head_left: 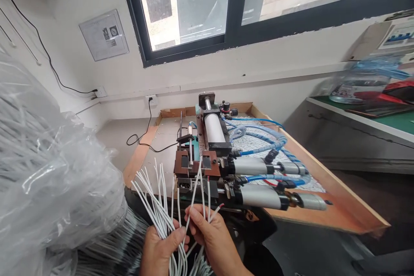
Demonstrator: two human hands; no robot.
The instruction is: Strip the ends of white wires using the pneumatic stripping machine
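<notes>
My left hand (164, 248) is closed around a bundle of thin white cables (158, 207), whose ends fan upward. Beside it, my right hand (211, 235) pinches a few more white cables (196, 189) between thumb and fingers. One of these bends right and shows a reddish tip. The upper ends of the right-hand cables overlap the front of a pneumatic machine (197, 164) with brown blocks; whether they touch it I cannot tell. Lower lengths of cable hang below both hands.
Large clear plastic bags (58, 181) of white cables fill the left side. Silver air cylinders (258, 196) and blue hoses (268, 146) extend right from the machine, inside a wood-edged tray (339, 196). A green-topped shelf (394, 118) holds a plastic jug (359, 82).
</notes>
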